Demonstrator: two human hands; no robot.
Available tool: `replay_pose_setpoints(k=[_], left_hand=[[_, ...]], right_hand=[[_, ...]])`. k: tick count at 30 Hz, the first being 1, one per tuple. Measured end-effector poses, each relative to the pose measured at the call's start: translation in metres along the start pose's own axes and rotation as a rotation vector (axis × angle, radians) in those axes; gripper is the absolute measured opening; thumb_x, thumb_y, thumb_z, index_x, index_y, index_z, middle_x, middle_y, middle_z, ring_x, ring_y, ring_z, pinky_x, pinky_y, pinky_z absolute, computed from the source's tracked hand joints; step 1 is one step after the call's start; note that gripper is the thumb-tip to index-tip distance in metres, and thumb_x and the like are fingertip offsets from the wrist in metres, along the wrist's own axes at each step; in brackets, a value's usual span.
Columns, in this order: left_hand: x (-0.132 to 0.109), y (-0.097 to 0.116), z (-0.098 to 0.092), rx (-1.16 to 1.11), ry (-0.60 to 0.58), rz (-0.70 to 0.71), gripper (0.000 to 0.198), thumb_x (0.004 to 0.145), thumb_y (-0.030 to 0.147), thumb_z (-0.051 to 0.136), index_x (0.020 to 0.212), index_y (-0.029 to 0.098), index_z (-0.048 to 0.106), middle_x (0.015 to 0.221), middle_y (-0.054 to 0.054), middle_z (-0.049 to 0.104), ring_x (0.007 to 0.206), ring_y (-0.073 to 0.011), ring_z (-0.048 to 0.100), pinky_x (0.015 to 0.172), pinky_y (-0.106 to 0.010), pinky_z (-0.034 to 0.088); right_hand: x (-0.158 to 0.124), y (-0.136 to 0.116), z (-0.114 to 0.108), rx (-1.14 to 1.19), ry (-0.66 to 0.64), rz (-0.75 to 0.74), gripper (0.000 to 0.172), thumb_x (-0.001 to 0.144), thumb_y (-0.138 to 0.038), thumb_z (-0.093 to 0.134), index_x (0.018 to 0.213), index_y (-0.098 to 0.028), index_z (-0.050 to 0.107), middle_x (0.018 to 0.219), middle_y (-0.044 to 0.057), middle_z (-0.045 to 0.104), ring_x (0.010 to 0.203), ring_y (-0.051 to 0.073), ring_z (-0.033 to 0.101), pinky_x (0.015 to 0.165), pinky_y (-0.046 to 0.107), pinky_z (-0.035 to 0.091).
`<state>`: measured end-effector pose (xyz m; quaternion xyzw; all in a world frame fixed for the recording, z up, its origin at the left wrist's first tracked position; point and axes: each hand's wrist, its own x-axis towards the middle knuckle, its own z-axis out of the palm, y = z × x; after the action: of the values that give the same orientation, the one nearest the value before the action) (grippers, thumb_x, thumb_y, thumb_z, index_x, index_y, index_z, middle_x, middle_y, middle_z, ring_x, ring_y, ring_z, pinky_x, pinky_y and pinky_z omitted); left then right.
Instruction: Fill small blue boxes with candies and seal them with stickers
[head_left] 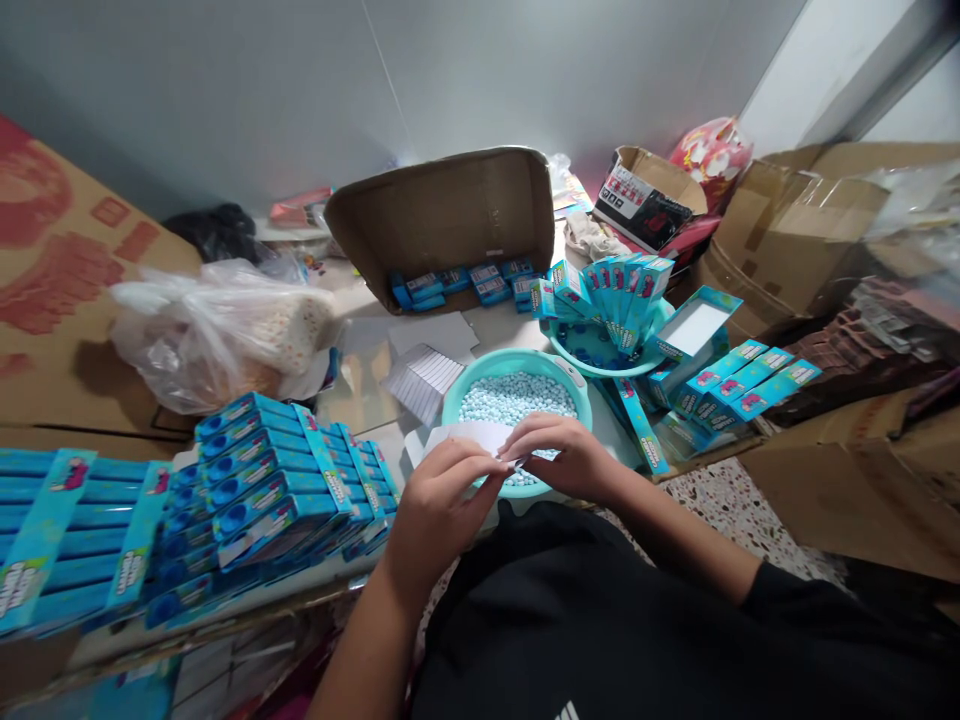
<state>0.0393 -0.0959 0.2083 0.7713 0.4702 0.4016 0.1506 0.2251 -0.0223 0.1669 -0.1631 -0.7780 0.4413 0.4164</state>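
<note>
My left hand [448, 495] and my right hand [564, 452] meet over the near side of a turquoise basin [452, 396]. Thumbs and fingers of both are pinched together on a piece of white paper [480, 433], partly hidden by the fingers. Small pale blue and white beads [517, 394] fill the basin below. Left of the basin lies a stack of white printed slips [425, 381]. To its right, long blue printed boxes [622, 290] stand fanned out in a second turquoise basin [600, 371].
Stacks of blue boxes [262, 480] line the left table edge. Behind the basins, a tipped cardboard box [442, 215] has small blue packs [491, 284] at its opening. A plastic bag [217, 325] lies at left; cardboard cartons [802, 220] stand at right. More blue boxes [742, 380] sit right.
</note>
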Motion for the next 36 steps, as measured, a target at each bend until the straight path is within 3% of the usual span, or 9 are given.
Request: replay_pose_setpoints(k=[7,12,18,29,36], left_hand=[[-0.0047,-0.0033,0.0021,0.015,0.021,0.058,0.021,0.080,0.003,0.070,0.092,0.020,0.066,0.089,-0.001,0.069,0.087,-0.0125,0.062,0.086,-0.031,0.052],[-0.0071,-0.0028,0.0032,0.042,0.021,0.050,0.019,0.080,0.004,0.069,0.090,0.019,0.064,0.090,-0.001,0.068,0.089,-0.0136,0.062,0.083,-0.030,0.052],[-0.0065,-0.0018,0.0064,0.097,0.038,0.041,0.036,0.082,0.005,0.069,0.113,0.021,0.065,0.103,-0.004,0.070,0.097,-0.0148,0.064,0.088,-0.032,0.053],[-0.0077,-0.0015,0.0074,0.236,0.122,0.154,0.033,0.079,0.004,0.069,0.106,0.023,0.066,0.095,-0.002,0.073,0.091,-0.0188,0.065,0.085,-0.039,0.054],[-0.0093,-0.0017,0.0084,0.286,0.132,0.174,0.029,0.081,0.005,0.067,0.104,0.023,0.066,0.094,-0.002,0.074,0.091,-0.0177,0.066,0.089,-0.040,0.053]], right_hand=[[-0.0004,-0.0012,-0.0010,-0.008,0.003,0.002,0.013,0.093,-0.019,0.061,0.091,-0.019,0.074,0.088,0.008,0.075,0.083,0.018,0.068,0.077,0.032,0.055],[-0.0014,0.0008,-0.0003,0.003,0.013,-0.004,0.011,0.092,-0.018,0.063,0.091,-0.019,0.074,0.088,0.008,0.074,0.082,0.018,0.068,0.075,0.032,0.055],[-0.0015,0.0026,-0.0007,-0.026,0.033,-0.021,0.009,0.090,-0.014,0.064,0.088,-0.017,0.072,0.085,0.008,0.073,0.079,0.017,0.067,0.073,0.031,0.053],[0.0029,-0.0028,0.0002,0.020,0.075,-0.001,0.008,0.091,-0.018,0.065,0.089,-0.019,0.073,0.087,0.008,0.074,0.082,0.018,0.069,0.075,0.031,0.056],[-0.0018,-0.0020,0.0049,0.085,0.104,0.095,0.007,0.090,-0.022,0.067,0.089,-0.017,0.072,0.087,0.008,0.073,0.080,0.018,0.069,0.073,0.030,0.056]])
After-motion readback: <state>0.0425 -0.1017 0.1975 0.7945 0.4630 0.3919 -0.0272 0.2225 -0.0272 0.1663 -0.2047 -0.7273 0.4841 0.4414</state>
